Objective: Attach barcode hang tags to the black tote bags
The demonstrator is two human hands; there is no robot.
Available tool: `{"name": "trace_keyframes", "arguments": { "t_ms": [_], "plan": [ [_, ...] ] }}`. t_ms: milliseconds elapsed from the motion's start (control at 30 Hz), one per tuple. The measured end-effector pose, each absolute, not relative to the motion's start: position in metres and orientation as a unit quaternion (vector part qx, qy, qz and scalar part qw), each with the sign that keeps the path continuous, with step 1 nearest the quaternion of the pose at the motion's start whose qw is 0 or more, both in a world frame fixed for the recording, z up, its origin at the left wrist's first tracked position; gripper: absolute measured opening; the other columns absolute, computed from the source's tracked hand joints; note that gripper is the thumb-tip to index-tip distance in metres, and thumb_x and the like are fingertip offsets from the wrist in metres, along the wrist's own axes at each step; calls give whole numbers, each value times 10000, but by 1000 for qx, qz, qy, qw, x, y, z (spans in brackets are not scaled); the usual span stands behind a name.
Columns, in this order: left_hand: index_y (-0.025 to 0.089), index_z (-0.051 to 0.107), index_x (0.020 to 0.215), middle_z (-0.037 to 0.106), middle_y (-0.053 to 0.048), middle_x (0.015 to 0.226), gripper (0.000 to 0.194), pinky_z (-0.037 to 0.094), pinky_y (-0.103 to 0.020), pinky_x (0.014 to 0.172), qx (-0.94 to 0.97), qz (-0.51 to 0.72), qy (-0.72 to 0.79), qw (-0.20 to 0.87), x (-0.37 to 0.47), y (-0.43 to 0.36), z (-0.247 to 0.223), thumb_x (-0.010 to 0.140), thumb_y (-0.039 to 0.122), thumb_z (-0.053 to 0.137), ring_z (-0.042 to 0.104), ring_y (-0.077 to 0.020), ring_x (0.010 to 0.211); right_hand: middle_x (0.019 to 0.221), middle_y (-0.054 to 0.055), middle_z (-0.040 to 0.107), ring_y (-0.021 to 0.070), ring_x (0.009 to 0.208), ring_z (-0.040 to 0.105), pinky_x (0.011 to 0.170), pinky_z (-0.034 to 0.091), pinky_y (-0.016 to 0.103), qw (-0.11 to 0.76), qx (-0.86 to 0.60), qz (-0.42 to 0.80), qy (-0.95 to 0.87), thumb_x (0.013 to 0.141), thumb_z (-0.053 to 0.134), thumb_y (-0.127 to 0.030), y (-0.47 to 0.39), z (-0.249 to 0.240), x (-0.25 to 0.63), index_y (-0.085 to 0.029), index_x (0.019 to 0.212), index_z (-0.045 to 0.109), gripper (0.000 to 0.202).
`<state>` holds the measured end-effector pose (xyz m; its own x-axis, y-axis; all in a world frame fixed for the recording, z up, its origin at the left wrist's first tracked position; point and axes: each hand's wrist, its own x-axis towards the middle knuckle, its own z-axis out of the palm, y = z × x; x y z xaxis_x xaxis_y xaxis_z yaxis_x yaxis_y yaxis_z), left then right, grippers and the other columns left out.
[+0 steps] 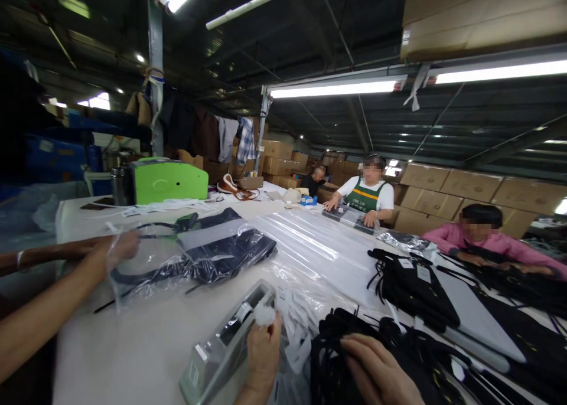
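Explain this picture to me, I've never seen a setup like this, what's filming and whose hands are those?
There's no robot: a camera on someone's head took this single picture, looking forward and down. The wearer's bare hands are at the bottom. The left hand holds a crumpled whitish wad, material unclear, by a tape dispenser. The right hand is at a pile of black straps. The white table also holds clear plastic sheets and a dark bag in clear plastic, which another person's hand touches from the left.
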<state>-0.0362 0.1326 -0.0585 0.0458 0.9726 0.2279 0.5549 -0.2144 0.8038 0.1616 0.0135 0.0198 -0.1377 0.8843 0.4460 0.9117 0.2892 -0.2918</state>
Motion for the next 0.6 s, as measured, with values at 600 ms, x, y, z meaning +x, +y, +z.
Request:
{"name": "trace_keyframes", "arguments": {
  "t_ms": [600],
  "plan": [
    [161, 577, 986, 604, -116, 1004, 300, 401, -349, 947, 660, 512, 466, 291, -37, 124, -86, 873, 276, 324, 536, -208, 1004, 930, 48, 620, 190, 854, 556, 741, 411, 315, 160, -575, -74, -799, 826, 475, -105, 148, -1, 122, -205, 901, 625, 195]
  ]
}}
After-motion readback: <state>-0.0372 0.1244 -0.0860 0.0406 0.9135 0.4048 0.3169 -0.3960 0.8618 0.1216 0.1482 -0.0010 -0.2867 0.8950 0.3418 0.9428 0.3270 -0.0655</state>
